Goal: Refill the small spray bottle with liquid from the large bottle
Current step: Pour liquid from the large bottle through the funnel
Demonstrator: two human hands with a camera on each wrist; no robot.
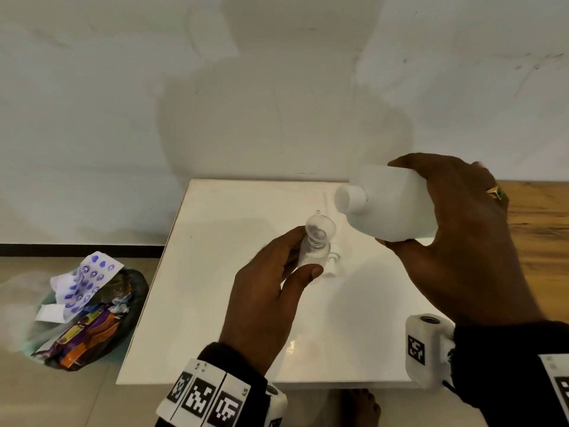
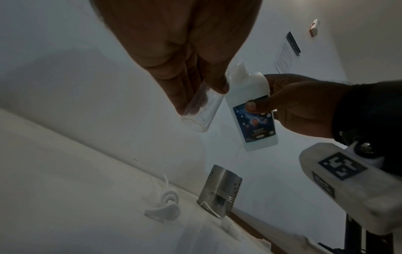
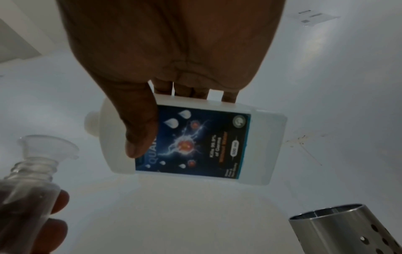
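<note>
My left hand (image 1: 286, 266) grips the small clear spray bottle (image 1: 312, 255) upright over the white table (image 1: 215, 303). A clear funnel (image 1: 318, 228) sits in its open neck. My right hand (image 1: 455, 217) holds the large white bottle (image 1: 391, 204) with a blue label (image 3: 195, 142), tipped on its side. Its neck (image 1: 349, 198) points left, just above and right of the funnel. No stream of liquid shows. The left wrist view shows the small bottle (image 2: 200, 111) beside the large bottle (image 2: 252, 116). In the right wrist view the funnel (image 3: 47, 147) stands lower left of the large bottle's neck (image 3: 92, 123).
The white spray head (image 2: 163, 204) lies on the table under the small bottle. A perforated steel cup (image 2: 217, 190) stands at the table's far right. A full rubbish bag (image 1: 89, 312) sits on the floor to the left. A wooden surface (image 1: 538, 226) adjoins on the right.
</note>
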